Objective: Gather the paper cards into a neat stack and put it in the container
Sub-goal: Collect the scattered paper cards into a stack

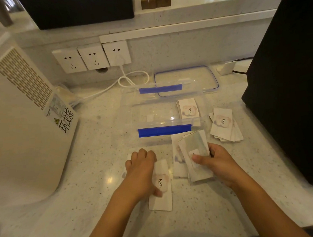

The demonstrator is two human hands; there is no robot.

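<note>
Head view of a speckled pale worktop (pixel 92 172). The left hand (pixel 141 171) lies palm-down on a white card printed "love" (pixel 161 190), fingers (pixel 145 154) curled against the worktop and the thumb pressing the card's face; whether the card is gripped or merely pinned cannot be told. The right hand (pixel 216 162) grasps an uneven, fanned bundle of cards (pixel 192 157), thumb across the front and the other fingers wrapped behind. The bundle stands just in front of the clear container (pixel 163 114), which has blue latches on its near and far rims. Inside the container, at its right end, lies a small stack of cards (pixel 188 108). Outside, just beside the container's right wall, a loose pile of cards (pixel 225 125) rests on the worktop. The clear lid (pixel 186 79), edged in blue, lies flat behind the container. A white appliance (pixel 15 112) stands at left; wall sockets (pixel 92 56) and a white cable (pixel 129 79) are behind; a black object (pixel 292 86) stands at right.
</note>
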